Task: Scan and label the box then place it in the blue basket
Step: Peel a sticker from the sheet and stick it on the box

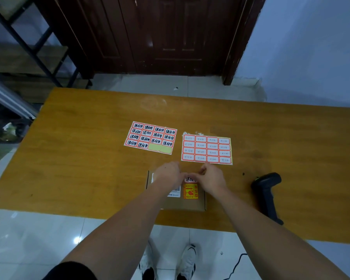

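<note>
A flat brown cardboard box (187,203) lies near the table's front edge, with a barcode label and a yellow-red sticker on top. My left hand (168,175) and my right hand (210,178) meet above its far edge, both pinching a small red-bordered label (190,179) with black writing, held against the box top. Two label sheets lie beyond the box: the left sheet (151,137) has handwritten labels and a bare patch at its lower right, the right sheet (207,150) is full. The blue basket is out of sight.
A black handheld scanner (266,190) lies on the orange wooden table (69,158) to the right of the box, its cable hanging off the front edge. A dark door stands behind the table, metal shelving at far left. My shoes show below.
</note>
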A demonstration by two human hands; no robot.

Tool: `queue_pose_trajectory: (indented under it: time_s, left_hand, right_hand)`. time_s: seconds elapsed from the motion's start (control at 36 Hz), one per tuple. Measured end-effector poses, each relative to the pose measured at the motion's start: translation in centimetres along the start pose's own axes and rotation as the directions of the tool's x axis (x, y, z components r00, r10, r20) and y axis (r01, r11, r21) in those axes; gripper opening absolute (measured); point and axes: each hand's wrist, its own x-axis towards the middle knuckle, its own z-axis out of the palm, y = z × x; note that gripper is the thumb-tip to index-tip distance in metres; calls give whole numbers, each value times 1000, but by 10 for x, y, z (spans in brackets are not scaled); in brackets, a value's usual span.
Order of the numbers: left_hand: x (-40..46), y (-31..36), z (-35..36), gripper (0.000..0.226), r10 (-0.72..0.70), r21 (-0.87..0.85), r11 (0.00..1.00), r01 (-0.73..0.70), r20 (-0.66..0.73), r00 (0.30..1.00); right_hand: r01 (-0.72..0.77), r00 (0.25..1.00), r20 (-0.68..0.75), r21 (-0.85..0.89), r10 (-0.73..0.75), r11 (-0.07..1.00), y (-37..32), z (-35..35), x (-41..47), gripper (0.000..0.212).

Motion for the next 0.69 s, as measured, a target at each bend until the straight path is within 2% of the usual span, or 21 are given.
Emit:
queue_pose_trajectory:
  time_s: [0.14, 0.28, 0.42, 0.53, 0.69]
  left_hand:
    - [1, -3, 2, 29, 6, -19, 1000, -7, -30, 1000]
    - [2, -7, 4, 25, 18, -50, 999, -19, -30, 999]
    - [0, -11, 7, 41, 35, -79, 996, -38, -41, 999]
    - [-4, -12, 11, 54, 66, -39, 997, -68, -64, 996]
    - [-11, -12, 16, 52, 69, -49, 996, -74, -100, 993]
  right_hand:
    - [-41, 998, 51, 116, 35, 992, 6, 2, 5, 37]
    - [-7, 996, 88, 150, -6, 989, 16, -1, 8, 31]
    - [42, 996, 70, 106, -50, 993, 18, -3, 4, 33]
    - [88, 995, 51, 53, -91, 995, 16, -2, -2, 37]
    - [127, 992, 24, -44, -126, 991, 18, 3, -2, 43]
